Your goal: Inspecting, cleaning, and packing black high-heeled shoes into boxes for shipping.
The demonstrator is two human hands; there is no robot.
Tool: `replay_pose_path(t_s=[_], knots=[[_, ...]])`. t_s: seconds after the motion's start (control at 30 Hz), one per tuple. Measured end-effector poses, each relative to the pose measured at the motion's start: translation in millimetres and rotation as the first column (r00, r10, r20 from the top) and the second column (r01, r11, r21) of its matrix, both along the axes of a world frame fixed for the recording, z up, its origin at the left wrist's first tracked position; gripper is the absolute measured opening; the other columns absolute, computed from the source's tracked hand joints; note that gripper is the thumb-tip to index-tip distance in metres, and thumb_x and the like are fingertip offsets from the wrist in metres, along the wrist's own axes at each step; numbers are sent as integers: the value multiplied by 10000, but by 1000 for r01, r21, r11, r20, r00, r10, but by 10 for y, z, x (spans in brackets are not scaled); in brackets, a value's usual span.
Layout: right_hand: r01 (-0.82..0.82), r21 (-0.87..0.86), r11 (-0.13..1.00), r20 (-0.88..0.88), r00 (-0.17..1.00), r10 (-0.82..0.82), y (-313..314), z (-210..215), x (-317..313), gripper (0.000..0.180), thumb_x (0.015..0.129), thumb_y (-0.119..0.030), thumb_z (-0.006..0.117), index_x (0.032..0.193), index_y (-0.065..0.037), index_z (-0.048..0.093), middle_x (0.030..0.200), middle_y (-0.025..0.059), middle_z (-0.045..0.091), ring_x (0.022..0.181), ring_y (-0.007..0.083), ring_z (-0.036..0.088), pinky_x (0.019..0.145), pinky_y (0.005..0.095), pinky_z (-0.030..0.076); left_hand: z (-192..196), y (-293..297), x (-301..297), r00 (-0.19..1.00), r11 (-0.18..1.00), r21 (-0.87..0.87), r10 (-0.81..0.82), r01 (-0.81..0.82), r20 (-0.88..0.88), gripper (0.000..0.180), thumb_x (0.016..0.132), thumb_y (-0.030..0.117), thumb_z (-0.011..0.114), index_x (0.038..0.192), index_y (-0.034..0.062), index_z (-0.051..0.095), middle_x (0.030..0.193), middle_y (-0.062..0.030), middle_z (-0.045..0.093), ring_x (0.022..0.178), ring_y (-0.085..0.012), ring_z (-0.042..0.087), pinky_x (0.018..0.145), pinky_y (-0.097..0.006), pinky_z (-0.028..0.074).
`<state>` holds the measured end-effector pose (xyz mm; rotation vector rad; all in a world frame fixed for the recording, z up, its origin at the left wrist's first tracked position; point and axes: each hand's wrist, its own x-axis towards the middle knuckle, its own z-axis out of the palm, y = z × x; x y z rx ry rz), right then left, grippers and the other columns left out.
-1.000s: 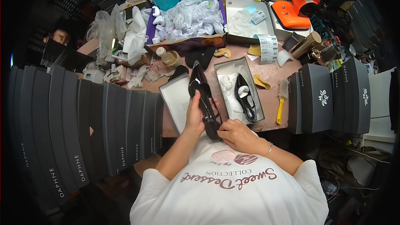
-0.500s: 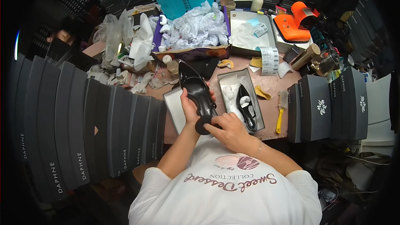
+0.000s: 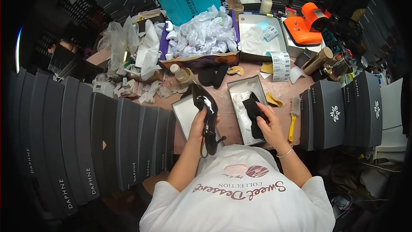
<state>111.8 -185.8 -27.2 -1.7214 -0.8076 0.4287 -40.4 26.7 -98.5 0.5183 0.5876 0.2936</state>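
Note:
A glossy black pointed shoe (image 3: 210, 124) with a slingback strap is gripped by my left hand (image 3: 198, 125), its toe pointing away from me and its side turned up. To the right, my right hand (image 3: 273, 129) is closed on a black cloth (image 3: 254, 116). That cloth hangs over an open grey shoebox (image 3: 233, 89) lined with white tissue paper (image 3: 241, 112). The cloth and my hand hide the second black shoe in the box. Partly behind my left hand lies a white-lined box lid (image 3: 182, 111).
Tall stacks of dark shoeboxes (image 3: 103, 141) wall the left side; more shoeboxes (image 3: 328, 114) stand right. A yellow-handled brush (image 3: 292, 131) lies beside the open box. Farther back are a carton of crumpled plastic bags (image 3: 201, 59), a label strip (image 3: 281, 66) and an orange device (image 3: 307, 28).
My right hand has left the shoe's heel and moved right, over the shoebox, with the black cloth in it. My left hand has turned the shoe from sole-lining view onto its side.

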Motion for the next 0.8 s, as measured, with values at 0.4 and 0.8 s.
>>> replay_pose_path(t_s=[0.4, 0.8], knots=[[-103, 55, 993, 138, 986, 95, 61, 224, -214, 396, 810, -1, 596, 1206, -2, 574, 947, 125, 564, 846, 228, 555, 767, 292, 444, 58, -261, -33, 539, 697, -222, -274, 682, 797, 441, 941, 358, 490, 1108, -41, 403, 805, -178, 521, 438, -190, 529, 383, -271, 361], [-314, -4, 949, 513, 814, 272, 659, 229, -517, 164, 754, -74, 652, 883, -59, 552, 799, 112, 532, 671, 308, 584, 570, 385, 484, -229, -748, -200, 779, 887, -131, -309, 443, 546, 493, 938, 468, 404, 996, -18, 466, 947, -211, 544, 574, -209, 571, 550, -279, 458]])
